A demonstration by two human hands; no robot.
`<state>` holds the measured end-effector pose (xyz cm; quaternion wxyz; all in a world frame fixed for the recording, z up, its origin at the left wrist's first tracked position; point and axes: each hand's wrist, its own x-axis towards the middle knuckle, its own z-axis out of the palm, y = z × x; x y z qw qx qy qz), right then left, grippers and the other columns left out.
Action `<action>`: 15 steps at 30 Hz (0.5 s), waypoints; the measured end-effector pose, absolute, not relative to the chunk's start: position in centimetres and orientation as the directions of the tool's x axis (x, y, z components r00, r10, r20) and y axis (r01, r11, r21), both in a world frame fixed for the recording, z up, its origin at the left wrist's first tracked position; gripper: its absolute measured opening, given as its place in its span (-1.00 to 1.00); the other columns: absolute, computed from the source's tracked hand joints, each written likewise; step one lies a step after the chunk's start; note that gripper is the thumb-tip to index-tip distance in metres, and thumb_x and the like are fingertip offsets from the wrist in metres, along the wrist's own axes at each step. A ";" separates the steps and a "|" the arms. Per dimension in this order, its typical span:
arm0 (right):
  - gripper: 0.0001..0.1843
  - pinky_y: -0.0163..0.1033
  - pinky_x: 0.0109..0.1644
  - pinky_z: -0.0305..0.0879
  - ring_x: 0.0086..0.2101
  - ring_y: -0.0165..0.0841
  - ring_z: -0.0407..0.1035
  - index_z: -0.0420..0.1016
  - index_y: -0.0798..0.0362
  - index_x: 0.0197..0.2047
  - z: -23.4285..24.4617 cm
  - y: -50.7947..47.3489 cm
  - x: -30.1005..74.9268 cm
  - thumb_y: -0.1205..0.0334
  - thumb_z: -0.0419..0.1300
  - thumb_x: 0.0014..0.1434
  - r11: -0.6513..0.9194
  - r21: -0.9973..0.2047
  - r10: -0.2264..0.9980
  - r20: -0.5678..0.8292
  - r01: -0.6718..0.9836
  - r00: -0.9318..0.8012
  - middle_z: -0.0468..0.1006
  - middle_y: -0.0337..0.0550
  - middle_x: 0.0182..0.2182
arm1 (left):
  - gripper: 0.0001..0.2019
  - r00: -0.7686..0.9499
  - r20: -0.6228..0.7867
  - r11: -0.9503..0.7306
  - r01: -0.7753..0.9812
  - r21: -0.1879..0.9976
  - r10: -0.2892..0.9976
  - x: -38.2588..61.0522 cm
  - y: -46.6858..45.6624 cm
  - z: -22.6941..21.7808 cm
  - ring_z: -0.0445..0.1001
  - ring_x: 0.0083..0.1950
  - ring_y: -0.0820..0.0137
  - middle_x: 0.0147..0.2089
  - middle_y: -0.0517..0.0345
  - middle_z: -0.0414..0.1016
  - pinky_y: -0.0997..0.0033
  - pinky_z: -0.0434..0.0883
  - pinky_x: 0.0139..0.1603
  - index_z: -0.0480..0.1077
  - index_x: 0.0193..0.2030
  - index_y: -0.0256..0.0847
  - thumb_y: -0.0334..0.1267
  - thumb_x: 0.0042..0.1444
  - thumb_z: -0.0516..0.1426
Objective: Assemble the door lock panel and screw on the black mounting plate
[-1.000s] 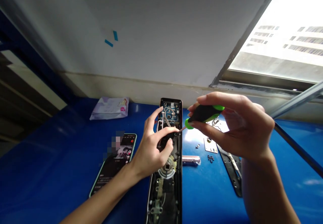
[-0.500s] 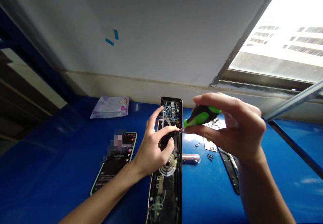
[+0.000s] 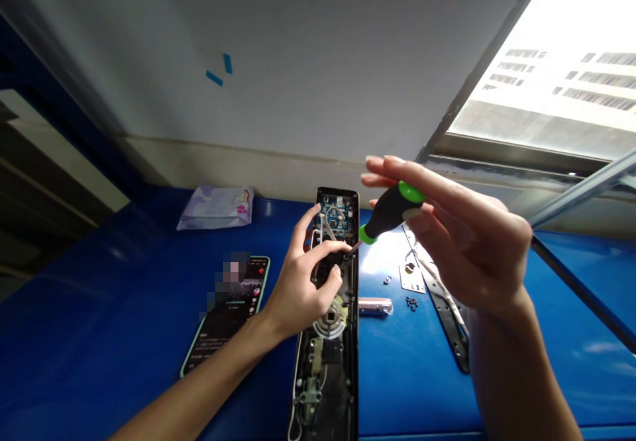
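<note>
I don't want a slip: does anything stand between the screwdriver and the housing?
Nothing visible blocks the screwdriver: from the right hand, it reaches into the housing. The left hand has its index finger close beside the shaft; I can't tell whether they touch.

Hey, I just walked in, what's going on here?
A person is working on a long, open black housing on the blue table. The right hand holds a black-and-green screwdriver, its tip down toward the housing's right side. The left hand is spread over the housing, index fingertip close to that tip. A circuit board shows at the far end. Small dark screws lie to the right, a phone to the left.
</note>
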<state>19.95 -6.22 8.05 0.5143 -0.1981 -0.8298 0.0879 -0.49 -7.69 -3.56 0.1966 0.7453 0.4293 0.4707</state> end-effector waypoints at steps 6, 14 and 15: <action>-0.54 -0.05 -0.17 0.70 -0.19 -0.21 0.62 0.66 -0.24 0.17 8.0 -6.1 20.0 0.20 0.47 0.20 0.908 -0.286 0.374 0.882 0.305 -0.286 0.68 -0.14 -0.09 | -0.73 0.186 0.523 -0.543 0.472 0.695 0.832 -0.5 -7.5 -3.6 0.06 0.62 -0.08 0.64 -0.04 -0.06 -0.31 0.14 0.58 0.59 0.01 -0.16 -0.42 0.21 0.18; -0.53 -0.06 -0.29 0.63 -0.29 -0.24 0.57 0.67 -0.29 0.15 8.1 -5.8 19.9 0.24 0.48 0.19 0.930 -0.293 0.349 0.892 0.221 -0.287 0.68 -0.20 -0.23 | -0.74 0.190 0.515 -0.539 0.458 0.707 0.836 -0.6 -7.5 -3.6 0.06 0.62 -0.06 0.64 -0.02 -0.06 -0.31 0.10 0.59 0.58 0.01 -0.15 -0.41 0.22 0.18; -0.56 -0.07 -0.31 0.60 -0.31 -0.25 0.52 0.70 -0.25 0.11 8.1 -5.8 19.9 0.18 0.51 0.16 0.926 -0.274 0.340 0.904 0.260 -0.258 0.63 -0.19 -0.28 | -0.74 0.188 0.515 -0.539 0.457 0.708 0.836 -0.6 -7.5 -3.6 0.05 0.63 -0.05 0.64 -0.02 -0.06 -0.30 0.10 0.59 0.58 0.01 -0.15 -0.40 0.22 0.18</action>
